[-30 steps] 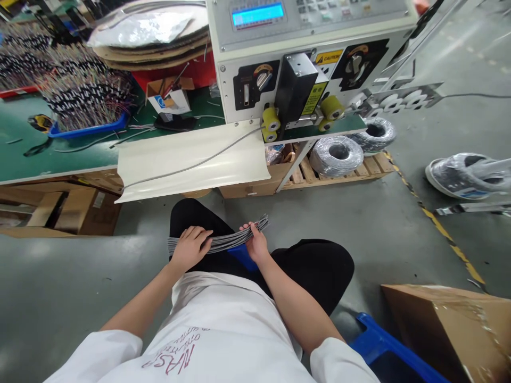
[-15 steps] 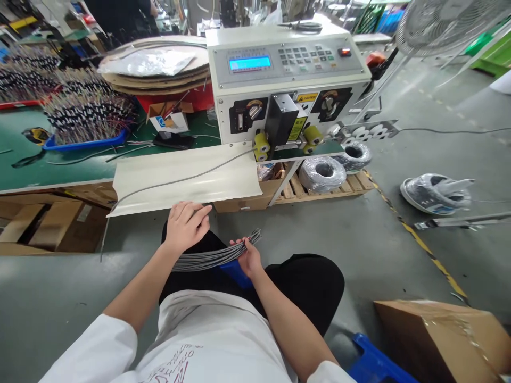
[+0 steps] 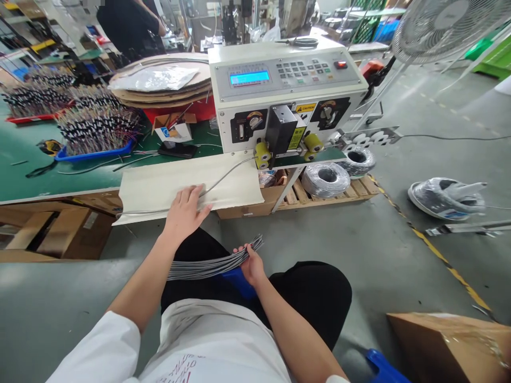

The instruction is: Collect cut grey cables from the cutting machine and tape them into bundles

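Note:
My right hand [image 3: 249,261] is closed around a bundle of cut grey wires [image 3: 211,264] that lies across my lap. My left hand [image 3: 184,208] reaches forward onto the cream output chute [image 3: 167,186], its fingers resting on a single grey wire [image 3: 229,170] that runs out of the wire-cutting machine [image 3: 285,98]. Whether the left fingers pinch that wire is unclear. The machine has yellow rollers [image 3: 262,153] at its outlet and a lit blue display [image 3: 249,77].
A green bench [image 3: 48,170] holds a blue tray of cut wires [image 3: 96,127], a small box and stacked cardboard discs. Wire coils [image 3: 327,180] sit on a pallet. A cardboard box [image 3: 451,346] stands at the right; a fan [image 3: 439,24] and another person [image 3: 128,24] are behind.
My left hand left the bundle on my lap and moved forward onto the chute, reaching the single wire. My right hand kept hold of the bundle. My view rose.

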`<state>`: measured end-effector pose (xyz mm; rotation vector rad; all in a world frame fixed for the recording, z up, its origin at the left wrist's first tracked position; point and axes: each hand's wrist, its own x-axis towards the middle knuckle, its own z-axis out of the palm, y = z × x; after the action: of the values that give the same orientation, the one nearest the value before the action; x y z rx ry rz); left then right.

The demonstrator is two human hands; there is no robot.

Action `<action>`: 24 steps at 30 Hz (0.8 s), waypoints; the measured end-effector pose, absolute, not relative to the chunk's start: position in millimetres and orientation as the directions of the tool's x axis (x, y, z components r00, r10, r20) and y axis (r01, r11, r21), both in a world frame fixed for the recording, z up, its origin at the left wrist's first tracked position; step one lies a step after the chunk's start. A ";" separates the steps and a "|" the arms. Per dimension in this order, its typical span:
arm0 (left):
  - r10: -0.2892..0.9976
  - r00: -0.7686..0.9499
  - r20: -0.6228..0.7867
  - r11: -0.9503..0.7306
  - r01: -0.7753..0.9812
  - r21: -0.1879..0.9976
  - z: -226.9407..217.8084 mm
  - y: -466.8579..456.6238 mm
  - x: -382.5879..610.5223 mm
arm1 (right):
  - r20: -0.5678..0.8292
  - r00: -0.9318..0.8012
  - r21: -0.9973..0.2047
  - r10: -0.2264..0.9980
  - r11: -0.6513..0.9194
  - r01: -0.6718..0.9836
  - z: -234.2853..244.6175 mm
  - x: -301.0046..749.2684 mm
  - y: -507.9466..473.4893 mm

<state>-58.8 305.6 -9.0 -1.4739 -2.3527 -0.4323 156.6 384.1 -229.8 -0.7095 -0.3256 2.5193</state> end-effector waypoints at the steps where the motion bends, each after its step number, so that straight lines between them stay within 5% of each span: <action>1: 0.816 -0.410 0.408 0.420 0.905 0.070 -9.8 304.1 -59.3 | -0.411 -0.745 -0.356 0.526 -0.845 -0.400 -228.5 156.5 384.1; 4: 0.835 -0.375 0.404 0.382 0.922 0.065 -13.4 294.8 -63.9 | -0.396 -0.747 -0.376 0.535 -0.836 -0.400 -224.1 156.1 384.2; 10: 0.739 -0.176 0.651 0.207 0.978 0.028 -42.5 256.4 -56.3 | -0.375 -0.728 -0.416 0.574 -0.806 -0.421 -222.1 154.5 383.1; 18: 0.925 -0.220 0.309 0.199 0.975 0.101 -119.6 219.6 19.9 | -0.453 -0.664 -0.443 0.595 -0.797 -0.411 -224.0 153.4 378.3; 24: 0.967 -0.182 0.177 0.165 0.981 0.105 -130.2 201.3 26.5 | -0.506 -0.621 -0.435 0.598 -0.799 -0.415 -218.0 157.3 375.2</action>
<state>26.5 201.3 -130.2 -1.9636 -2.3448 -0.3003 157.3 375.2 -218.0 -0.8805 -0.3726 2.3790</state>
